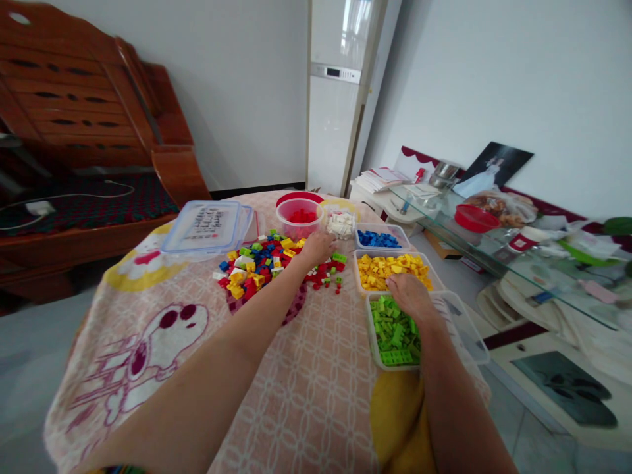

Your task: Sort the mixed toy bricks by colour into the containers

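My left hand [318,248] reaches over the right side of a pile of mixed coloured bricks [257,263], close to the white bricks [340,224]; its fingertips are too small to read. At the edge of a box of yellow bricks [385,268] is my right hand [405,293], fingers bent together over the bricks; whatever they hold is hidden. Green bricks [395,329] fill a nearer box, partly under my right forearm. Blue bricks [378,239] lie in a box behind the yellow ones. Red bricks [302,216] sit in a round clear tub [284,227].
Clear lids [202,227] with blue rims are stacked at the table's back left. A patterned cloth [306,395] covers the table. To the right stands a glass shelf [444,227] with a red bowl [476,218] and papers. A wooden bench [99,224] is at left.
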The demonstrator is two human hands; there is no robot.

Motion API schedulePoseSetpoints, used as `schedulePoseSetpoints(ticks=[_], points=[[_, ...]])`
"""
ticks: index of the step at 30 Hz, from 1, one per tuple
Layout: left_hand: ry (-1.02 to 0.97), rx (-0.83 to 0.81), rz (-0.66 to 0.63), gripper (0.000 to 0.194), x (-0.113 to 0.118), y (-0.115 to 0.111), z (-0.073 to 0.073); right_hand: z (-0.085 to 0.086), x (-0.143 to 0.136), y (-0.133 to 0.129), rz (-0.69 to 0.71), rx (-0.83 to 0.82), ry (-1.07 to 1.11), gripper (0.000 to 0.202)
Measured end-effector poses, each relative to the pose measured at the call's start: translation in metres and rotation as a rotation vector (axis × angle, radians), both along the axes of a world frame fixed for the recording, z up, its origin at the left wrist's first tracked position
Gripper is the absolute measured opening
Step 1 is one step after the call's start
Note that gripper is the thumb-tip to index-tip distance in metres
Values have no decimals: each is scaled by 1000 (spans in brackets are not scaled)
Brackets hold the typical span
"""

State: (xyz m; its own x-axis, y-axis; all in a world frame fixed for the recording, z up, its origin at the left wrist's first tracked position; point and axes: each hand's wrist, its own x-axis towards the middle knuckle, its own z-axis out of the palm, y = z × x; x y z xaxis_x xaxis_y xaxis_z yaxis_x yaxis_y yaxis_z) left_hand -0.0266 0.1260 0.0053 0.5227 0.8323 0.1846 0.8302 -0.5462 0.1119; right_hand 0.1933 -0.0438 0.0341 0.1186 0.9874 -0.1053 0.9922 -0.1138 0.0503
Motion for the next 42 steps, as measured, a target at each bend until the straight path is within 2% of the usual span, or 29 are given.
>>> schedulePoseSetpoints(ticks=[3,6,13,18,22,25,29,34,40,42], points=[[42,-50,-61,39,5,6,-7,-2,2,1,4,0,1,43],[35,-39,-89,41,7,3,-10,-2,2,1,-3,4,5,43],[11,-126,-194,27,-4,-30,-4,1,-1,0,-13,-6,5,43],[-92,-149,-222,25,-16,-46,9,2,-1,-1,-3,-4,-6,43],[-184,-187,-212,21,-23,-49,25,-2,1,-1,9,15,1,43],[-270,-156,-188,26,-22,-48,29,-4,3,-1,11,19,5,43],[-324,-92,-126,33,-19,-44,22,-3,4,-2,13,5,6,43],[-196,-112,-20,34,-23,-40,10,-3,4,-1,9,10,9,42],[-154,-228,-91,33,-36,-35,10,-3,4,-2,7,8,6,44],[-173,-215,-70,32,-40,-32,11,-3,4,-2,18,12,7,44]])
